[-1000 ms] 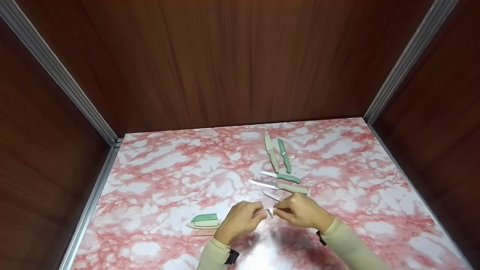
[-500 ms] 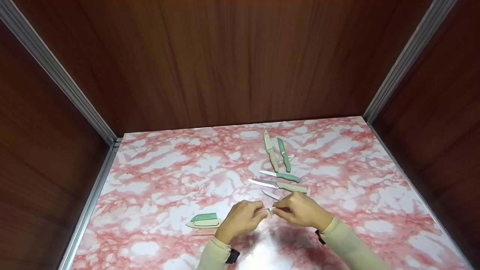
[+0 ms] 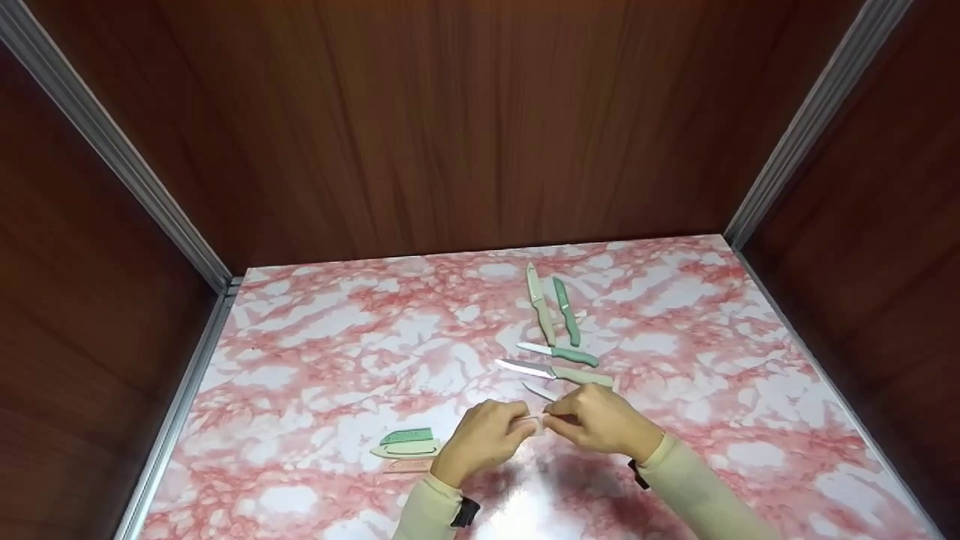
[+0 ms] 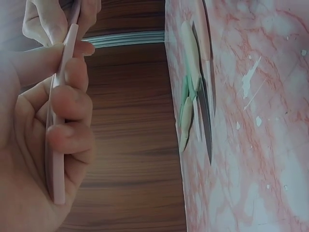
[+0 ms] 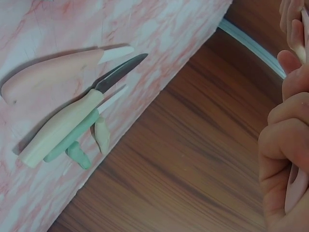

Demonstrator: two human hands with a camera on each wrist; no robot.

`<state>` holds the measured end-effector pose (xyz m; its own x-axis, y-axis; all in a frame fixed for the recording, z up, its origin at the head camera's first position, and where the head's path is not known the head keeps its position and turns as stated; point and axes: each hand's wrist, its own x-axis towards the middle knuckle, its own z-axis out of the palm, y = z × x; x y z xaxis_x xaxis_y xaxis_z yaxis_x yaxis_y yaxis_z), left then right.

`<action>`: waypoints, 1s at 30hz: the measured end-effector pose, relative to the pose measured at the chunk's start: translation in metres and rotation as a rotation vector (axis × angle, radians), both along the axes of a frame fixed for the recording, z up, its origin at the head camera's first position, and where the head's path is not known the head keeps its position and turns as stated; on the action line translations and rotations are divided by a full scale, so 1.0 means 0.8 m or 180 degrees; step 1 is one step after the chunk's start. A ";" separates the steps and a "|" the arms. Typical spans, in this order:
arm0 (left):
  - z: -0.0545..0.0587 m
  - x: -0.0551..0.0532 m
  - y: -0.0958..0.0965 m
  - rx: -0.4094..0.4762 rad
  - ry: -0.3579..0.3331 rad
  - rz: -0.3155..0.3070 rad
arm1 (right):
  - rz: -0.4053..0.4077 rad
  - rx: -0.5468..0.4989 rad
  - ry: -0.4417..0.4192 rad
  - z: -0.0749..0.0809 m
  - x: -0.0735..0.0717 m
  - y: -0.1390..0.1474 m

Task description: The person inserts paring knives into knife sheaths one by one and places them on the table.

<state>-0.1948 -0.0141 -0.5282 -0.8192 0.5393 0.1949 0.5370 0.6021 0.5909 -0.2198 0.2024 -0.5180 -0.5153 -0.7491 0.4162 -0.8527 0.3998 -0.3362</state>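
Note:
My left hand (image 3: 484, 439) grips a slim pink knife sheath (image 4: 58, 179), its fingers curled round it in the left wrist view. My right hand (image 3: 604, 420) holds a pink-handled knife (image 5: 296, 191); most of its handle is covered by the fingers. Both hands meet fingertip to fingertip above the table, with knife and sheath end to end between them. How far the blade sits inside the sheath is hidden. Just beyond the right hand lies another pink-handled knife (image 5: 53, 72), blade bare. Beside it are a cream-handled knife (image 3: 581, 376) with a dark blade and a green-handled knife (image 3: 576, 356) with a white blade.
Farther back lie a sheathed cream knife (image 3: 541, 304) and a sheathed green knife (image 3: 568, 311). Left of my left hand, a green sheath (image 3: 406, 436), a cream sheath (image 3: 405, 448) and a pink sheath (image 3: 407, 466) lie together. Brown wood-grain panels (image 3: 480, 127) enclose the marbled table (image 3: 315, 360).
The gap between my hands shows less of the pale, shiny piece than a second ago. Both hands stay nearly in place, and the things on the table have not moved.

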 end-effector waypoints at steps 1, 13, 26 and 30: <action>0.000 0.000 -0.001 0.0000 -0.0015 -0.0004 | 0.0003 0.0015 -0.0019 0.000 -0.001 0.000; -0.003 -0.010 -0.034 0.0052 -0.0237 0.0125 | -0.0146 0.0066 -0.0095 -0.008 -0.015 0.011; 0.000 -0.018 -0.091 0.0020 -0.0360 0.0326 | -0.0731 0.0008 -0.0369 -0.003 -0.046 0.042; -0.002 -0.021 -0.109 -0.0063 -0.0279 0.0416 | -0.1184 0.0053 -0.0368 -0.007 -0.058 0.053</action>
